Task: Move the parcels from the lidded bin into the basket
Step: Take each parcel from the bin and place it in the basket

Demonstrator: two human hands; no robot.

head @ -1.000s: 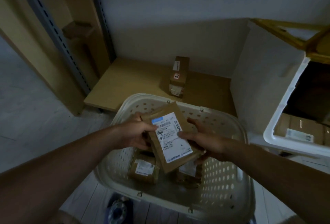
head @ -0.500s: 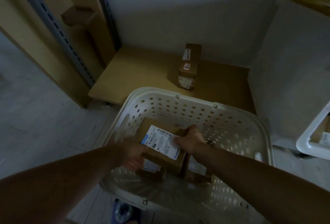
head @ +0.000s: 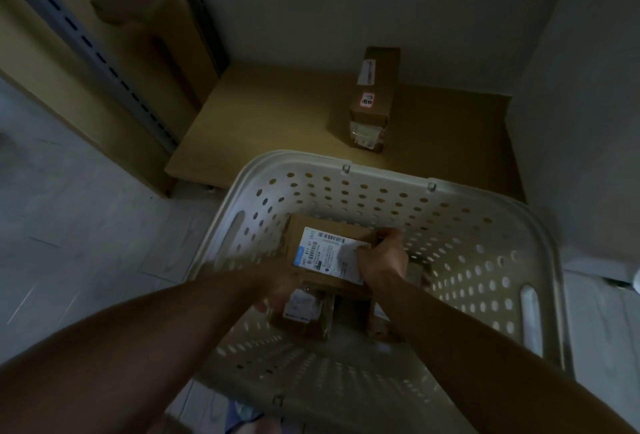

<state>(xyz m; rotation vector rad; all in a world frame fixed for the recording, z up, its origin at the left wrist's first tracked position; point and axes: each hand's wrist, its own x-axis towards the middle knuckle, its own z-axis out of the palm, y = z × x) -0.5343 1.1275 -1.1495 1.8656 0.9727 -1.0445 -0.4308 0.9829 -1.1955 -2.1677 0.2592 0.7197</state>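
Cardboard, stiff and judged light, forms the flat brown labelled parcel [head: 329, 253] held low inside the white perforated plastic basket [head: 540, 243], gripped by right hand [head: 382, 259] and blurred left hand [head: 277, 283] at opposite edges.

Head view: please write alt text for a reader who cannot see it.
Two hands, left and right, lower a labelled brown parcel into a white perforated basket, onto other parcels. Behind the basket, a taller box stands on a low wooden shelf in a dim room.
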